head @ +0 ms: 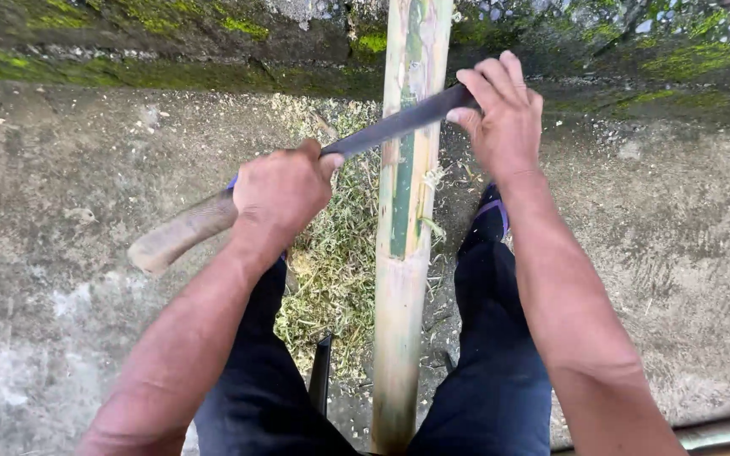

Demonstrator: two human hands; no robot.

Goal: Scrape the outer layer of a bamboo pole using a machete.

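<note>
Item 1, bamboo pole: I see it running upright through the middle of the view, between the person's knees, far end toward the mossy wall; skin partly off, pale yellow w/ a green strip left down the centre; lower stretch already bare. Held between the legs, I judge, so both hands are free for the blade.

Item 2, long knife: dark blade laid crosswise over the pole, touching it at the upper part; wooden handle sticking out to the left, w/ a blue band near the grip.

Item 3, left hand: clenched round the handle close to the blade; fist tight, thumb on top.

Item 4, right hand: fingers curled over the far end of the blade, pinching the back edge; a two-handed hold, prob. to draw the blade like a scraper along the pole.

Item 5, shavings: heap of pale green-yellow strips on the ground, left of the pole, between the legs.

Item 6, dark trousers: both legs either side of the pole.

Item 7, concrete ground: rough, grey, stained.

Item 8, pipe: grey length at bottom right corner; partly cut off by the frame.
</note>
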